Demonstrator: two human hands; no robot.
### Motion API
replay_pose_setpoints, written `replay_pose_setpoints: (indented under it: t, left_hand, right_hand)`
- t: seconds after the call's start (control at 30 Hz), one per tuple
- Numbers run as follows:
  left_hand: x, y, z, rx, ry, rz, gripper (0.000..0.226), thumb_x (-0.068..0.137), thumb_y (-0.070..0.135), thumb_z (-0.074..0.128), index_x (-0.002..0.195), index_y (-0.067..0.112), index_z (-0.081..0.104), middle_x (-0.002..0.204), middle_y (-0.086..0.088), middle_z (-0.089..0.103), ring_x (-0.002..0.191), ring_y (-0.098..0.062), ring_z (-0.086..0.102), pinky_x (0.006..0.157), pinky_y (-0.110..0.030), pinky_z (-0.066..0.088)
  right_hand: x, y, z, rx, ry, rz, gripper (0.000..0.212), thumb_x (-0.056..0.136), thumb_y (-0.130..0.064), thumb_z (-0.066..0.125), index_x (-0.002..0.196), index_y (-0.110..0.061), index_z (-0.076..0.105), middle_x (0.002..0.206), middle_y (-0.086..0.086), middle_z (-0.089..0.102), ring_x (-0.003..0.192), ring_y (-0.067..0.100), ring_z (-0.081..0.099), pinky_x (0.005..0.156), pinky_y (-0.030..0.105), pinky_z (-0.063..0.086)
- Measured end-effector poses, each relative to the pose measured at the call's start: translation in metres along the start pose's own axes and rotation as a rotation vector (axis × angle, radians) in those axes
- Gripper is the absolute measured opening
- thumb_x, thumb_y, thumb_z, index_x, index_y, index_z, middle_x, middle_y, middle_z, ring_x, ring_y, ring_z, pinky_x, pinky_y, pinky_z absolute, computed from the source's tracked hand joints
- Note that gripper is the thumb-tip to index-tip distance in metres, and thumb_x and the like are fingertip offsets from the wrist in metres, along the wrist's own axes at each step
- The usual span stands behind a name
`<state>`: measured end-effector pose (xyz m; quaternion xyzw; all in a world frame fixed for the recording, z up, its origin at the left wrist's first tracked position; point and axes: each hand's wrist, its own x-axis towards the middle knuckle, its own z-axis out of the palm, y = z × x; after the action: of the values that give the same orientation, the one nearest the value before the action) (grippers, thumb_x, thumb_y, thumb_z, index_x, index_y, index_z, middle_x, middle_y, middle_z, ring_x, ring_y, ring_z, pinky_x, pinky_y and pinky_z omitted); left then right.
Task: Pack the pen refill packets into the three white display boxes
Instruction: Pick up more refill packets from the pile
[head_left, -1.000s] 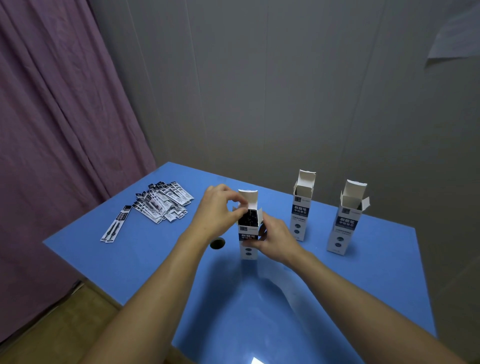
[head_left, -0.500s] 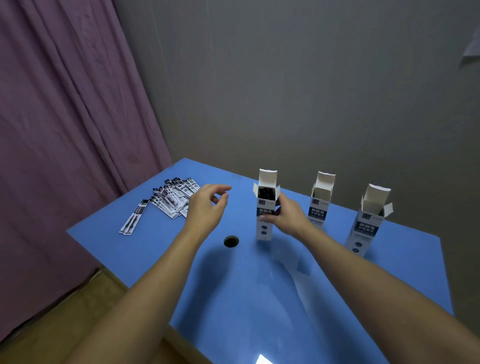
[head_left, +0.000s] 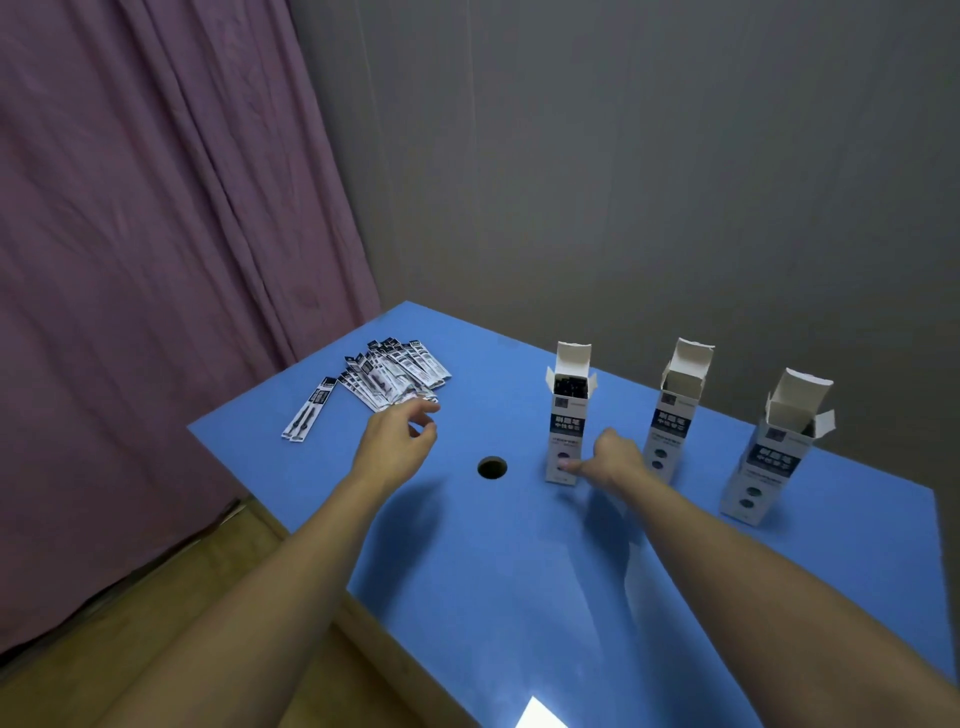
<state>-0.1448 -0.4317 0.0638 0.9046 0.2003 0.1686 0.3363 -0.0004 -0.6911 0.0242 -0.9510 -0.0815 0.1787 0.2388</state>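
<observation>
Three white display boxes stand upright in a row on the blue table (head_left: 519, 597), lids flipped up. The left box (head_left: 567, 415) shows dark refills in its mouth; the middle box (head_left: 672, 415) and the right box (head_left: 774, 452) look hollow at the top. A pile of pen refill packets (head_left: 395, 376) lies at the table's far left, with one packet (head_left: 309, 410) apart beside it. My left hand (head_left: 397, 447) hovers just short of the pile, fingers loosely curled, holding nothing. My right hand (head_left: 613, 462) rests by the base of the left box, fingertips touching its lower front.
A round hole (head_left: 491, 467) sits in the table between my hands. A purple curtain (head_left: 156, 260) hangs at the left and a grey wall (head_left: 675, 182) stands behind the boxes. Wooden floor (head_left: 156, 623) shows below the table's left edge.
My left hand has left the left box's top and moved left toward the packet pile. My right hand has slid down from the box's middle to its base.
</observation>
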Motion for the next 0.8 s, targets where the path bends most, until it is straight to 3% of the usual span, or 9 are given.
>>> replay_pose_setpoints:
  t: [0.1, 0.27, 0.37, 0.47, 0.57, 0.67, 0.8]
  left_hand:
    - [-0.004, -0.012, -0.007, 0.123, -0.072, -0.026, 0.029, 0.095, 0.029, 0.061, 0.124, 0.028, 0.066, 0.106, 0.011, 0.068, 0.085, -0.009, 0.064, 0.078, -0.030, 0.051]
    - [-0.014, -0.034, -0.034, 0.398, -0.149, -0.045, 0.033, 0.096, 0.037, 0.057, 0.128, 0.029, 0.062, 0.119, 0.007, 0.067, 0.101, -0.017, 0.062, 0.086, -0.038, 0.054]
    - [-0.024, -0.044, -0.050, 0.455, -0.165, -0.079, 0.038, 0.096, 0.037, 0.058, 0.133, 0.028, 0.059, 0.125, 0.007, 0.064, 0.109, -0.018, 0.061, 0.091, -0.041, 0.053]
    - [-0.031, -0.058, -0.064, 0.474, -0.164, -0.114, 0.042, 0.096, 0.040, 0.058, 0.137, 0.029, 0.056, 0.130, 0.007, 0.062, 0.113, -0.017, 0.060, 0.093, -0.040, 0.053]
    - [-0.035, -0.075, -0.079, 0.491, -0.160, -0.146, 0.045, 0.096, 0.042, 0.057, 0.139, 0.031, 0.054, 0.133, 0.008, 0.060, 0.122, -0.017, 0.055, 0.096, -0.039, 0.051]
    - [-0.033, -0.095, -0.095, 0.498, -0.150, -0.173, 0.046, 0.096, 0.043, 0.057, 0.140, 0.030, 0.053, 0.134, 0.007, 0.060, 0.124, -0.017, 0.055, 0.096, -0.038, 0.051]
    - [-0.025, -0.133, -0.119, 0.519, -0.163, -0.216, 0.047, 0.096, 0.044, 0.056, 0.140, 0.029, 0.053, 0.137, 0.005, 0.058, 0.124, -0.018, 0.055, 0.097, -0.039, 0.052]
  right_hand:
    - [-0.012, 0.002, 0.008, -0.137, -0.079, 0.014, 0.049, 0.088, -0.057, 0.066, 0.102, -0.014, 0.048, 0.102, 0.004, 0.054, 0.091, 0.024, 0.055, 0.065, 0.031, 0.041]
    - [-0.031, -0.016, 0.020, -0.299, -0.142, -0.050, 0.016, 0.086, -0.029, 0.056, 0.093, -0.015, 0.053, 0.092, 0.003, 0.056, 0.087, 0.023, 0.060, 0.067, 0.031, 0.048]
    - [-0.041, -0.036, 0.033, -0.306, -0.174, -0.085, 0.017, 0.087, -0.025, 0.054, 0.100, -0.014, 0.051, 0.099, 0.005, 0.055, 0.093, 0.025, 0.061, 0.075, 0.033, 0.052]
    - [-0.041, -0.061, 0.049, -0.295, -0.160, -0.134, 0.026, 0.089, -0.023, 0.051, 0.112, -0.012, 0.048, 0.103, 0.006, 0.055, 0.099, 0.026, 0.060, 0.072, 0.034, 0.049]
    - [-0.043, -0.095, 0.062, -0.297, -0.141, -0.208, 0.034, 0.089, -0.023, 0.052, 0.121, -0.011, 0.046, 0.120, 0.011, 0.058, 0.111, 0.030, 0.058, 0.080, 0.035, 0.049]
    - [-0.042, -0.132, 0.074, -0.285, -0.146, -0.248, 0.037, 0.087, -0.024, 0.054, 0.122, -0.012, 0.047, 0.126, 0.013, 0.057, 0.116, 0.032, 0.056, 0.091, 0.037, 0.050]
    - [-0.035, -0.186, 0.094, -0.299, -0.137, -0.283, 0.039, 0.086, -0.025, 0.054, 0.123, -0.012, 0.047, 0.127, 0.013, 0.057, 0.117, 0.032, 0.055, 0.093, 0.038, 0.051]
